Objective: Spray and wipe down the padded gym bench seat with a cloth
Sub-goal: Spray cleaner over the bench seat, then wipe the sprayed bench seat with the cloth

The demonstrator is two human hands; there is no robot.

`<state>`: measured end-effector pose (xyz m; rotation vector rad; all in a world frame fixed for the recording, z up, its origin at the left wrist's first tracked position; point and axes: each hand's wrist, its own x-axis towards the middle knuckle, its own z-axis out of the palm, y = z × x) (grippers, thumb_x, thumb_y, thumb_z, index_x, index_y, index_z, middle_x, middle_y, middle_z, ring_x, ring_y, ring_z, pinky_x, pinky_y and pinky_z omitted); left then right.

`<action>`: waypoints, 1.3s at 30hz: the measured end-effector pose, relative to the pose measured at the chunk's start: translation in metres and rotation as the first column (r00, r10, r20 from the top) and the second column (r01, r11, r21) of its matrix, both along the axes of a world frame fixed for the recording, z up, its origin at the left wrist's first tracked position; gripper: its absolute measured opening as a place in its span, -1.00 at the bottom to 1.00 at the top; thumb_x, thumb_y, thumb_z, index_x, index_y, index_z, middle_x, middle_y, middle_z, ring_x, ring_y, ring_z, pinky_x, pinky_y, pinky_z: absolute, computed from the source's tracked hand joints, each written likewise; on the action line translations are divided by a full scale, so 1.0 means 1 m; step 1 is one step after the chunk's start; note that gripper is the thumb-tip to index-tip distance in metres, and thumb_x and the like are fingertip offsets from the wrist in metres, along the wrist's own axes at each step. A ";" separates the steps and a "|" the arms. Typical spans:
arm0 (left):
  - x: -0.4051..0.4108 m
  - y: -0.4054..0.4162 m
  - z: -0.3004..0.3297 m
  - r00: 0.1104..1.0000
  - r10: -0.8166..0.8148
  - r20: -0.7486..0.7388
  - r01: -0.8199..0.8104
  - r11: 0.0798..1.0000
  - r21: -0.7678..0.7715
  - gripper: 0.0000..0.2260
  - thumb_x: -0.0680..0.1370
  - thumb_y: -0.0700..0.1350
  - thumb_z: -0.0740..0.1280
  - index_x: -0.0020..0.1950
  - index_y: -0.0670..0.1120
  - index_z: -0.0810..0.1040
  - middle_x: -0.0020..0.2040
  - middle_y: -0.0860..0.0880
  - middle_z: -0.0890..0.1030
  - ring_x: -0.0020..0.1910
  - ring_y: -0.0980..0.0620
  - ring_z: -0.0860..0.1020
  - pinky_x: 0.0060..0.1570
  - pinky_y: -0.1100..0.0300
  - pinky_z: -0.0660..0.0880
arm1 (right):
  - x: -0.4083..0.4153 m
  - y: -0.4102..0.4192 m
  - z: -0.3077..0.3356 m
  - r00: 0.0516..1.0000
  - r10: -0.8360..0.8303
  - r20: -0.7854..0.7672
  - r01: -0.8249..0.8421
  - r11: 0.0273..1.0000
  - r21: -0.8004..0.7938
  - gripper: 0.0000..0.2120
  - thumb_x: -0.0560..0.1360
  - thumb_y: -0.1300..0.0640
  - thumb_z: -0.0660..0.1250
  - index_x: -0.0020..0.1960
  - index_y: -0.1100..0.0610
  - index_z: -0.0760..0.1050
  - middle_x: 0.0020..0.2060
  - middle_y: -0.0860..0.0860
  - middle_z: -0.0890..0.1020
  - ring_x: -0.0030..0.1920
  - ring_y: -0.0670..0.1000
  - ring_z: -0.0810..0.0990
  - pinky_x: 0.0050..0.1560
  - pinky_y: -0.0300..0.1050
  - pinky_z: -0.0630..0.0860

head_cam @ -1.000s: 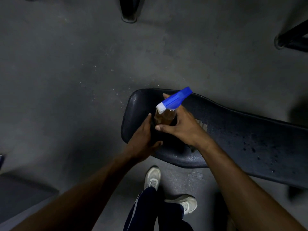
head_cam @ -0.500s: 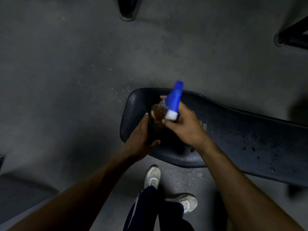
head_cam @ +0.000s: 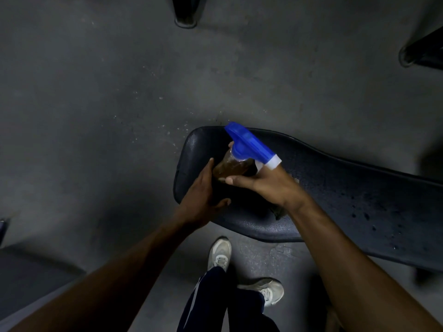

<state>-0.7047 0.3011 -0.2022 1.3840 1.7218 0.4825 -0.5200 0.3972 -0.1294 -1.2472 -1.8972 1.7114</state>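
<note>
A black padded bench seat (head_cam: 359, 200) runs from the centre to the right edge, speckled with droplets. Over its rounded left end I hold a spray bottle (head_cam: 233, 167) of amber liquid. Its blue spray head (head_cam: 249, 144) has the white nozzle pointing right. My left hand (head_cam: 203, 195) wraps the bottle's lower body. My right hand (head_cam: 271, 185) grips it just under the head, thumb across the front. A dark cloth (head_cam: 278, 210) pokes out beneath my right wrist, lying on the seat.
The floor is bare grey concrete. Black equipment feet stand at the top centre (head_cam: 185, 17) and top right (head_cam: 422, 53). My two light shoes (head_cam: 219, 254) are below the bench edge. A grey platform (head_cam: 24, 271) fills the lower left corner.
The blue spray head has swung round: its white nozzle pointed lower left, then down, and now points right. Both hands stayed on the bottle over the bench end.
</note>
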 end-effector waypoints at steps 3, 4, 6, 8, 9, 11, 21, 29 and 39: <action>0.001 0.002 0.002 1.000 0.006 -0.006 -0.006 1.000 0.011 0.05 0.40 -0.01 0.57 0.64 0.04 -0.10 0.63 0.05 0.14 0.59 0.08 0.16 0.53 -0.06 0.26 | 0.000 -0.001 0.001 0.999 -0.025 -0.033 0.026 1.000 0.013 -0.33 0.40 0.06 0.63 0.45 0.04 0.47 0.28 0.03 0.65 0.32 -0.02 0.64 0.40 0.12 0.56; 0.000 0.002 0.001 1.000 0.012 -0.002 -0.011 1.000 0.014 0.05 0.39 -0.01 0.57 0.64 0.05 -0.11 0.63 0.04 0.15 0.59 0.08 0.17 0.52 -0.07 0.27 | 0.000 -0.002 0.002 0.999 -0.034 -0.038 0.035 0.999 0.011 -0.33 0.40 0.05 0.64 0.45 0.04 0.47 0.29 0.03 0.64 0.33 -0.02 0.63 0.41 0.12 0.56; -0.001 0.002 0.000 1.000 0.017 0.004 -0.017 1.000 0.011 0.06 0.39 -0.01 0.58 0.64 0.07 -0.12 0.62 0.02 0.18 0.58 0.06 0.20 0.51 -0.08 0.28 | 0.000 -0.003 0.000 0.998 -0.039 -0.054 0.039 0.999 -0.008 -0.32 0.39 0.01 0.64 0.44 0.05 0.48 0.29 0.03 0.65 0.33 -0.01 0.64 0.41 0.12 0.56; -0.002 0.002 0.001 1.000 0.017 0.001 -0.017 1.000 0.008 0.06 0.40 -0.02 0.58 0.64 0.08 -0.13 0.62 0.01 0.18 0.58 0.06 0.19 0.51 -0.08 0.28 | 0.002 -0.003 -0.003 0.998 -0.034 -0.052 0.033 0.999 -0.015 -0.31 0.40 0.01 0.65 0.45 0.04 0.48 0.31 0.01 0.64 0.35 -0.04 0.63 0.41 0.05 0.57; -0.002 0.002 0.001 1.000 0.019 -0.004 -0.019 1.000 0.010 0.06 0.40 -0.02 0.58 0.63 0.08 -0.13 0.63 0.01 0.17 0.59 0.06 0.19 0.52 -0.07 0.27 | 0.003 -0.003 -0.005 0.998 -0.035 -0.049 0.034 0.999 -0.021 -0.31 0.41 0.03 0.66 0.46 0.01 0.47 0.33 0.00 0.63 0.36 -0.07 0.61 0.42 -0.02 0.56; -0.001 0.001 0.002 1.000 0.025 -0.014 -0.025 0.999 0.021 0.05 0.40 -0.04 0.58 0.63 0.08 -0.12 0.63 -0.01 0.17 0.59 0.05 0.19 0.52 -0.06 0.26 | 0.008 -0.004 -0.008 0.998 -0.042 -0.054 0.040 0.999 -0.035 -0.29 0.41 0.06 0.66 0.48 -0.04 0.44 0.37 -0.03 0.60 0.39 -0.11 0.58 0.43 -0.12 0.52; 0.001 -0.016 0.004 0.990 0.047 -0.135 -0.055 0.997 -0.055 0.02 0.42 0.01 0.55 0.64 -0.03 -0.10 0.65 -0.04 0.04 0.61 -0.02 0.06 0.57 -0.06 0.13 | 0.060 -0.028 -0.046 0.937 -0.245 0.250 0.215 0.966 0.140 -0.31 0.43 0.18 0.64 0.42 -0.21 0.44 0.35 -0.09 0.52 0.37 -0.03 0.53 0.37 -0.16 0.44; 0.020 -0.045 -0.004 0.948 0.033 -0.316 -0.044 0.999 -0.031 -0.05 0.47 0.08 0.49 0.63 -0.11 -0.05 0.66 -0.09 -0.05 0.62 -0.09 0.00 0.56 -0.10 0.01 | 0.086 -0.031 -0.066 0.642 -0.143 0.753 -0.021 0.979 0.204 -0.21 0.52 -0.13 0.49 0.65 -0.08 0.23 0.51 0.09 0.46 0.48 0.21 0.39 0.49 0.17 0.26; 0.096 -0.078 0.004 0.933 -0.044 -0.357 0.024 0.998 -0.059 -0.10 0.51 0.11 0.43 0.64 -0.12 -0.05 0.66 -0.09 -0.04 0.63 -0.08 -0.01 0.56 -0.04 -0.04 | 0.138 -0.085 -0.068 0.821 -0.376 0.429 0.401 0.915 0.035 -0.79 0.56 0.16 0.50 0.18 0.14 0.61 0.09 0.12 0.71 0.11 0.14 0.68 0.10 -0.06 0.58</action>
